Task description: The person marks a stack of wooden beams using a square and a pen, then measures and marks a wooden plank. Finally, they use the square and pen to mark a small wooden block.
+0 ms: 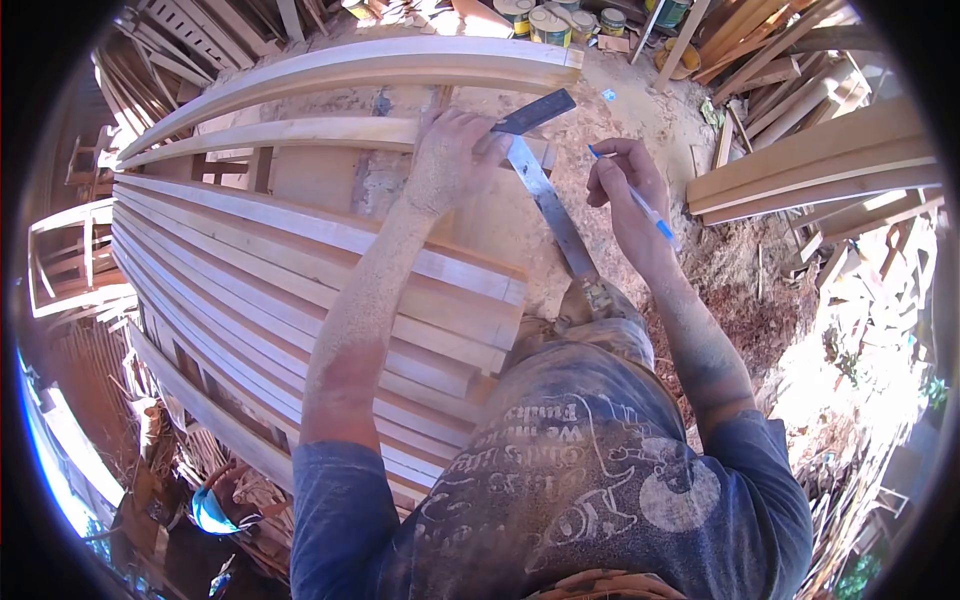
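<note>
My left hand (455,155) is closed at the end of a wooden board (335,130), its thumb side on the try square (548,200). The square has a dark stock pointing up and right and a long metal blade slanting down toward my waist. To the right of the blade, my right hand (632,190) pinches a blue and white pen (655,218). The pen's blue tip points up and left, toward the square, apart from the board. Part of the board's end is hidden behind my left hand and the square.
Several long planks (420,262) lie side by side at the left, below the held board. Another thick beam (480,62) lies beyond it. Stacked boards (820,165) stand at the right. Paint cans (550,25) and leaning timber line the back.
</note>
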Demonstrator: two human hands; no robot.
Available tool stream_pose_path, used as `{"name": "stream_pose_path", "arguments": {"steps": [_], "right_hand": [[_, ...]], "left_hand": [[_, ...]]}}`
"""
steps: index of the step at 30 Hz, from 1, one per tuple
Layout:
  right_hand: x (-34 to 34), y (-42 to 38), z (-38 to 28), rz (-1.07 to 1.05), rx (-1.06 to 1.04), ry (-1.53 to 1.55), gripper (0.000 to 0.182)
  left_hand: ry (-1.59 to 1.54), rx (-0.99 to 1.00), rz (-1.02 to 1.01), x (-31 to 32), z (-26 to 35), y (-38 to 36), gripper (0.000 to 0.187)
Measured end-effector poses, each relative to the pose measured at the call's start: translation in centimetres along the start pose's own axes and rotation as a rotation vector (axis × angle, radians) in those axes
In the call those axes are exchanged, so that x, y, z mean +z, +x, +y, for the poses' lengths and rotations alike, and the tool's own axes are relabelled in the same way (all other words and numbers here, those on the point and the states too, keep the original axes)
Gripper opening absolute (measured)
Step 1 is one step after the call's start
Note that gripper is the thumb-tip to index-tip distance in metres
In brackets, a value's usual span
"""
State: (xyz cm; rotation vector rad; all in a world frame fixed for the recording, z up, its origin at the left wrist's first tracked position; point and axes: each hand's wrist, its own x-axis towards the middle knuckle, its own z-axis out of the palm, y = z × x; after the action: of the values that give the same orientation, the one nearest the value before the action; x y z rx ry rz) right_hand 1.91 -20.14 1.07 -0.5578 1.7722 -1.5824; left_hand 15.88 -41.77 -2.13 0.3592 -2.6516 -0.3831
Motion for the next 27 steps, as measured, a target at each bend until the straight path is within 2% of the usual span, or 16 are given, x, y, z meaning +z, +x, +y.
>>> {"name": "stream_pose_path", "arguments": {"steps": [10,19,22,25,27], "right_hand": [[0.8,1.6,0.0,-0.074,-0.125,0.093,0.021],[1.1,1.6,0.0,-0.071,-0.087,0.118,0.020],[1.1,2.0,0.0,-0.115,-0.090,-0.069,0.023],[1.5,2.8,-0.2,-0.171,-0.140,-0.119,0.017],[2.2,3.0,-0.5,-0.114,-0.145,-0.110,0.016]], "left_hand": [[0.009,0.006,0.022,0.0,0.2,-0.1,0.029],[0.027,-0.013,-0.009,0.1,0.2,0.0,0.026],[-0.008,-0.012,0.002,0.2,0.2,-0.1,0.025],[-0.016,0.000,0.016,0.1,0.0,0.1,0.025],[-0.018,0.003,0.023,0.1,0.0,0.1,0.025]]}}
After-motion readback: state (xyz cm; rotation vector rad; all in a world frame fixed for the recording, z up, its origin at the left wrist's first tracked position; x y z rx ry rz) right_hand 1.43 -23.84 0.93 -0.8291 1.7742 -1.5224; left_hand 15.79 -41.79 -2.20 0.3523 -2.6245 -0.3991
